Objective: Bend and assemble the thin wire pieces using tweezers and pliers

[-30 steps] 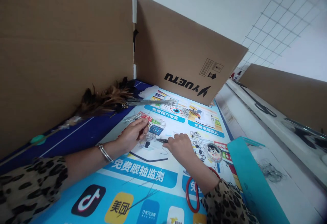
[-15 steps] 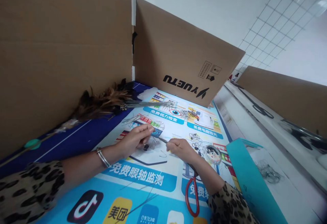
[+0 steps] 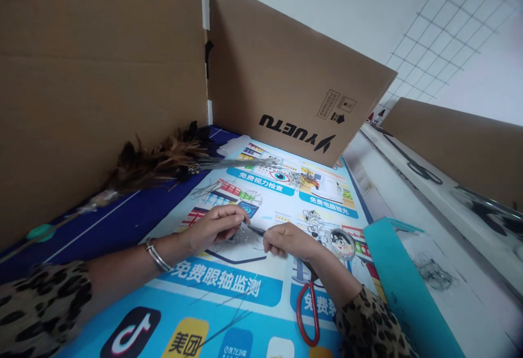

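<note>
Left of the grip and farther off, brown feathers (image 3: 161,156) lie along the cardboard wall (image 3: 102,91). The left hand (image 3: 218,224) reaches in from the left, wrist low, knuckles up, thumb and forefinger pressed together; anything fine between them is too small to tell. At those fingertips is the tip of a slim dark tool (image 3: 256,230), its long axis slanting from the right fist leftward and slightly away, tip pointing at the left hand. The right hand (image 3: 288,239) is curled round the tool's near end, back of the hand upward, forearm angling in from the lower right. Nearer than that fist, beneath the forearm, lie red-handled scissors (image 3: 316,314).
</note>
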